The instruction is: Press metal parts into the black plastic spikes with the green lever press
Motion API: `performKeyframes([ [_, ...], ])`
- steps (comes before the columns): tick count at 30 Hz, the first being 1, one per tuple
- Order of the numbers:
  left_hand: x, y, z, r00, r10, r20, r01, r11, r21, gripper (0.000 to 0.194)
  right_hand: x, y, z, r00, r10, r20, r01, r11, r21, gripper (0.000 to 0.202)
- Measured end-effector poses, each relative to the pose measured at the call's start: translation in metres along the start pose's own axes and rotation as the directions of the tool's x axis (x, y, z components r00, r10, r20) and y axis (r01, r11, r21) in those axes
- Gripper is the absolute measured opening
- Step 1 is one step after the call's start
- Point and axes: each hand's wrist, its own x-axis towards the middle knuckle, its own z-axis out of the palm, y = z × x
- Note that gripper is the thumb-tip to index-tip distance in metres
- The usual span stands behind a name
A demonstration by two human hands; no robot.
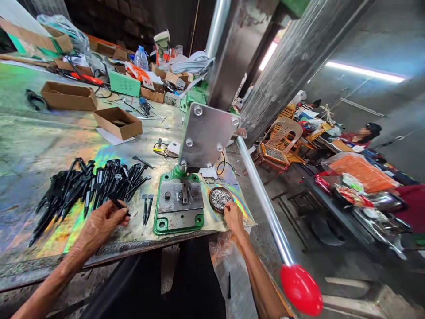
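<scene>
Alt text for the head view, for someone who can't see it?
A person's left hand holds a black piece beside a pile of black stakes, and the right hand is at the edge of a round dish of small silvery parts. Between the hands stands a green-based lever press with a red-knobbed handle.

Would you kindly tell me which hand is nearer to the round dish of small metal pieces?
Right. The right hand is at the near right edge of the dish; the left hand, holding a black piece, is farther off, left of the green press base.
</scene>
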Motion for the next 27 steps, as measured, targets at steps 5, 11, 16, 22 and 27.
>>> performKeyframes([
  [5, -0.005, -0.021, 0.009, 0.997, 0.078, 0.029, -0.082, 0.975, 0.207, 0.031, 0.005, 0.003, 0.002, 0.998, -0.032, 0.053, 0.044, 0.97, -0.239, 0.016],
  [11, -0.01, -0.034, 0.016, 0.993, 0.118, -0.015, -0.103, 0.916, 0.389, 0.03, 0.007, 0.014, 0.004, 0.995, -0.065, 0.079, 0.088, 0.935, -0.345, 0.017],
  [16, -0.013, -0.033, 0.017, 0.989, 0.142, -0.038, -0.113, 0.901, 0.419, 0.03, 0.007, 0.021, 0.004, 0.993, -0.078, 0.087, 0.104, 0.931, -0.349, 0.017],
  [22, -0.013, -0.034, 0.018, 0.984, 0.169, -0.063, -0.125, 0.891, 0.437, 0.033, 0.008, 0.021, 0.007, 0.991, -0.093, 0.096, 0.12, 0.935, -0.334, 0.018],
  [27, -0.012, -0.041, 0.019, 0.987, 0.156, -0.028, -0.133, 0.914, 0.384, 0.038, 0.01, 0.023, 0.009, 0.994, -0.076, 0.073, 0.094, 0.951, -0.294, 0.023],
])
